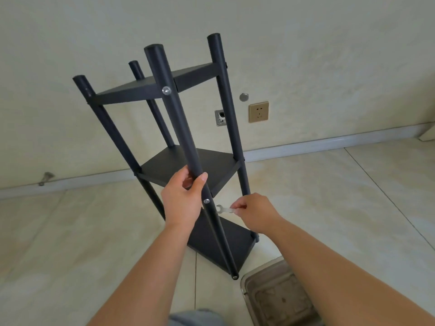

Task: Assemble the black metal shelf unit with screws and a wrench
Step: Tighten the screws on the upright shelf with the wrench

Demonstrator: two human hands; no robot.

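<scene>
Shelf unit (188, 165), black metal: 4 round posts, 3 flat shelves, standing on the tiled floor (353, 196) close to a pale wall (306, 55), leaning a little toward the camera. Judged rigid and fairly light, since 1 hand steadies it. The painted tube looks smooth, so a wrap-around hold on a post seems safer than pinching a thin shelf edge.

Near post (179, 128): left hand (182, 200) is curled around it just above the middle shelf (188, 168), thumb across the front. A good hold, I think: it is near the joint being worked.

Open room: bare floor to the left and right of the unit. The wall is close behind, with a socket plate (258, 112) beside the far right post. A grey tray (280, 300) sits on the floor near the bottom corner foot, so tipping that way is cramped.

Wrench (225, 209), small, flat, silver: right hand (255, 211) pinches its handle end with the fingertips. The open jaw points toward the near post, just beside it, slightly below the middle screw (207, 201). Whether it touches the post I cannot tell.

Top screw (166, 90): head shows on the near post at the top shelf.
</scene>
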